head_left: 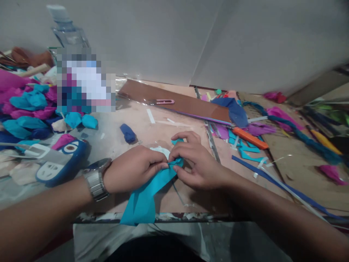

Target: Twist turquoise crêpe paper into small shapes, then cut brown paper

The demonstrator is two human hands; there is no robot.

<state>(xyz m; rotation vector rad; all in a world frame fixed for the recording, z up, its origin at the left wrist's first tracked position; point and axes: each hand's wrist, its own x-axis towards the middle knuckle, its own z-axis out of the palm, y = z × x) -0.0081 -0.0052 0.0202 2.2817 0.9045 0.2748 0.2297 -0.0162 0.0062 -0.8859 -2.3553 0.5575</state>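
A turquoise strip point(147, 198) hangs from between my two hands, its lower end over the table's front edge. My left hand point(136, 165), with a metal watch on the wrist, pinches the strip's upper edge between thumb and forefinger. Close beside it, my right hand point(195, 160) grips the gathered, folded end of the same strip with its fingertips. A small turquoise bit shows by the right fingers. Partly hidden behind the hands lies a white round piece point(160, 150). A dark blue rolled piece point(127, 133) rests beyond my left hand.
Pink, blue and turquoise pieces point(29, 100) are heaped at left, near a blue-and-white device point(61, 163) and a clear bottle point(69, 32). Brown sheets point(174, 100) lie at the back. An orange cutter point(250, 138), scraps and a blue strip point(283, 185) are at right.
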